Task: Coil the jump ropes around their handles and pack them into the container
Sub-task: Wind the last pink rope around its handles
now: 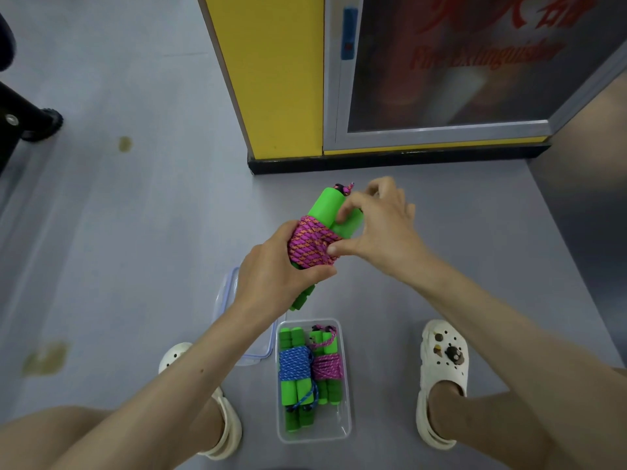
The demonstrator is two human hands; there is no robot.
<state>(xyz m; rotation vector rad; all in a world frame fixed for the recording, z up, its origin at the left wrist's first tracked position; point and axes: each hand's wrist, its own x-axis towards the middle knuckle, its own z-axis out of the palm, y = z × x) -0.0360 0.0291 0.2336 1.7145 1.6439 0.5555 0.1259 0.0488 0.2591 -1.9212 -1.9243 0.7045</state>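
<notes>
My left hand (274,269) grips a jump rope bundle (314,244): two green foam handles with pink-and-orange rope coiled round their middle. It is held tilted in the air above the floor. My right hand (373,222) touches the bundle from the right, thumb on the coil and fingers on the upper handle ends. Below, between my feet, a clear plastic container (344,429) stands on the floor. It holds a blue-roped bundle (294,366) on the left and a pink-roped bundle (327,366) on the right, both with green handles.
The container's clear lid (234,300) with blue clips lies on the floor to the left of it, partly under my left arm. A yellow cabinet (278,79) with a fire extinguisher door stands ahead. My white clogs (441,378) flank the container. A black wheeled leg (44,123) is at far left.
</notes>
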